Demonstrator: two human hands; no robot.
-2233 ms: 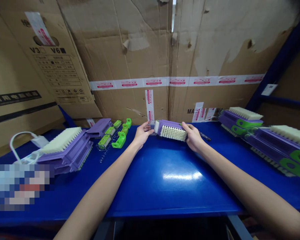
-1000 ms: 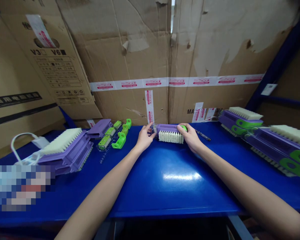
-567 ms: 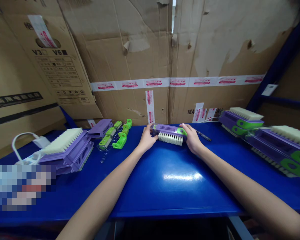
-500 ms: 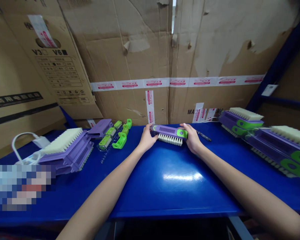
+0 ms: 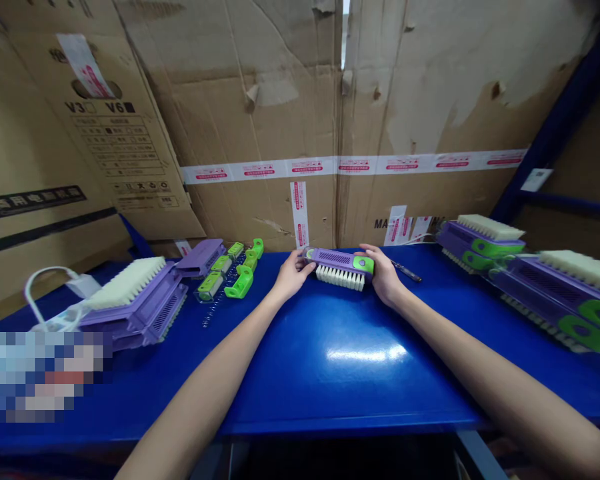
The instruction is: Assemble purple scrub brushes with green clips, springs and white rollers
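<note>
Purple brush (image 5: 336,259), hands (image 5: 289,275) (image 5: 384,279) at both ends, forearms (image 5: 207,380) (image 5: 480,377) converging

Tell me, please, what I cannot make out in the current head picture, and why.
All in the head view:
- Left end of the held brush: partly covered by the left hand.
- Some fingertips of the right hand: hidden behind the brush's green end.
- Rightmost brush stack: cut off by the right edge.
- Whatever lies under the pixelated patch, lower left.
- Small print below "V3" and "V6": too small and blurred.
</note>
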